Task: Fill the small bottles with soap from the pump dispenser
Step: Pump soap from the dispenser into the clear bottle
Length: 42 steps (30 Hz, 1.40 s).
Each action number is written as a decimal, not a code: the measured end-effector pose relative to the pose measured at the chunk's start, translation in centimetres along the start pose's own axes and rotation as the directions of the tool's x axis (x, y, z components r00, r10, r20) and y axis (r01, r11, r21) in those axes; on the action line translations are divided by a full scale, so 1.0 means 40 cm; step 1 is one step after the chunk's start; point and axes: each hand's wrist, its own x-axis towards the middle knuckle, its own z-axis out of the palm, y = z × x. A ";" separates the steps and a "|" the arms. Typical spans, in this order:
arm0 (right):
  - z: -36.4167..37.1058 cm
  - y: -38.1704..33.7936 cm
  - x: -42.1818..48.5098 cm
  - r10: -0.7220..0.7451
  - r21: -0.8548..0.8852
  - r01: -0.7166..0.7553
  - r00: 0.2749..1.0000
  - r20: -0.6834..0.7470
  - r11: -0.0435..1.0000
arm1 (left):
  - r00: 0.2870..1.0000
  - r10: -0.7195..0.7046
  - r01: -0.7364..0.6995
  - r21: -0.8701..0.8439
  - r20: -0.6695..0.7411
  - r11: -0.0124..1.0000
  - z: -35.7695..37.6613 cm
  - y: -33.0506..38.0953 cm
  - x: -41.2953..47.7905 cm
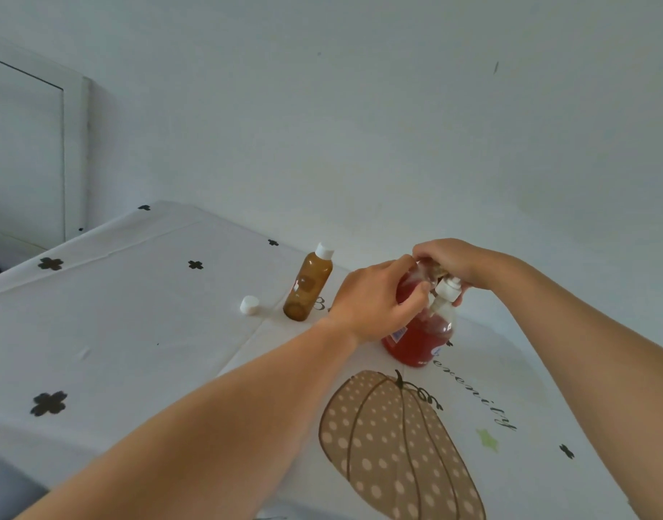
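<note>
Both forearms reach in from the bottom edge, over the pumpkin print (397, 444) on the white tablecloth (134, 332). Just beyond it stands the red soap pump dispenser (421, 339). Left hand (375, 298) curls around a small clear bottle (412, 281) held against the white pump head (447, 290); right hand (452, 260) is closed over the pump top. Left of them an amber capped bottle (308, 289) stands upright, a loose white cap (249, 305) beside it.

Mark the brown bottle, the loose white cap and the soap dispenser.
brown bottle (308, 290), head view, mid body
loose white cap (249, 305), head view, top face
soap dispenser (421, 339), head view, red lower body
</note>
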 end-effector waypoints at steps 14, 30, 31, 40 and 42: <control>-0.005 -0.006 0.003 -0.011 -0.023 0.011 1.000 -0.001 1.000 | 1.000 -0.007 0.007 -0.013 -0.007 1.000 0.005 -0.006 0.003; 0.003 0.006 0.012 -0.044 -0.047 0.042 0.998 -0.034 0.998 | 1.000 -0.021 0.021 -0.027 0.002 0.999 0.003 -0.001 -0.003; 0.006 0.010 0.016 -0.048 -0.034 0.047 0.998 -0.041 0.998 | 1.000 -0.025 0.025 -0.023 0.003 0.999 0.004 0.000 -0.005; 0.005 0.013 0.018 -0.030 -0.005 0.030 0.999 -0.022 1.000 | 1.000 -0.022 0.022 -0.020 0.018 1.000 0.007 -0.009 0.000; 0.004 0.008 0.014 -0.034 -0.016 0.033 0.999 -0.014 0.999 | 1.000 -0.024 0.024 -0.028 0.016 0.999 0.002 -0.002 -0.001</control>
